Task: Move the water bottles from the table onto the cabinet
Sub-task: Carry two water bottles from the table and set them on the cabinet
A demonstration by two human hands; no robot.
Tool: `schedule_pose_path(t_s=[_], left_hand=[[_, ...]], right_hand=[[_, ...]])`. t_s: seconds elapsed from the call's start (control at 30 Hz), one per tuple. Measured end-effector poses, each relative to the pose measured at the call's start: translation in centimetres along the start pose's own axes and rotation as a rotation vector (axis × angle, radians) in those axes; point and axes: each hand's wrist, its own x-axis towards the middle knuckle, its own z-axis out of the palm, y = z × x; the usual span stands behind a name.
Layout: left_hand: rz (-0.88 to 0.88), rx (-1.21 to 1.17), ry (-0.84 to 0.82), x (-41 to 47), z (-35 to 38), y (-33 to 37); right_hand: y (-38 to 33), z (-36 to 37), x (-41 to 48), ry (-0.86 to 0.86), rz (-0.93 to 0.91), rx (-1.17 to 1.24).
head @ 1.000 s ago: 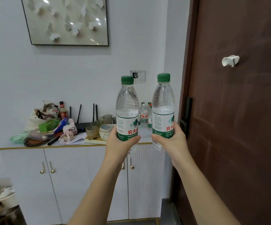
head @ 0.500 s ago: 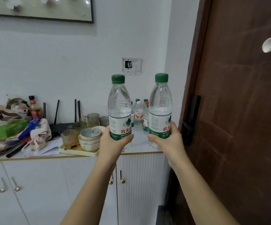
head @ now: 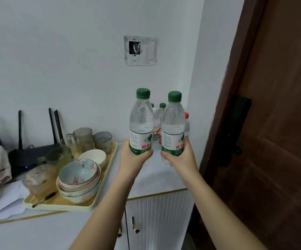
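Note:
My left hand [head: 134, 158] grips the lower part of a clear water bottle [head: 141, 120] with a green cap and a white-green label. My right hand [head: 179, 159] grips a second, matching water bottle [head: 173, 123] beside it. Both bottles are upright, held over the right end of the white cabinet top [head: 157, 177]. Behind them, in the corner, stand several more bottles [head: 159, 123], partly hidden by the two I hold. Whether the held bottles touch the cabinet top cannot be told.
A yellow tray [head: 99, 193] with stacked bowls [head: 79, 175] and glass cups [head: 85, 138] lies left of my hands. A black router [head: 29, 154] stands at the wall. A brown door [head: 272, 141] with a black handle is close on the right.
The camera and I have come closer to the cabinet. Both hands with their bottles have moved forward and now hang over the cabinet top's right end.

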Motion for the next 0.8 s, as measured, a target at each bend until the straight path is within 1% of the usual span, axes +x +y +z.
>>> schedule_pose_path(t_s=[0.27,0.57,0.8], left_hand=[[-0.141,0.065,-0.038,4.1,0.7,-8.7],[-0.172,0.162,-0.071,6.4,1.6,-14.5],[-0.180,0.167,0.015,7.3,2.2,-16.2]], right_hand=[[7.7,2.0,3.3,-0.008,0.132,-0.038],[12.9,3.2,5.6,-0.052,0.198,-0.119],[15.2,3.3,7.3,-0.064,0.194,-0.134]])
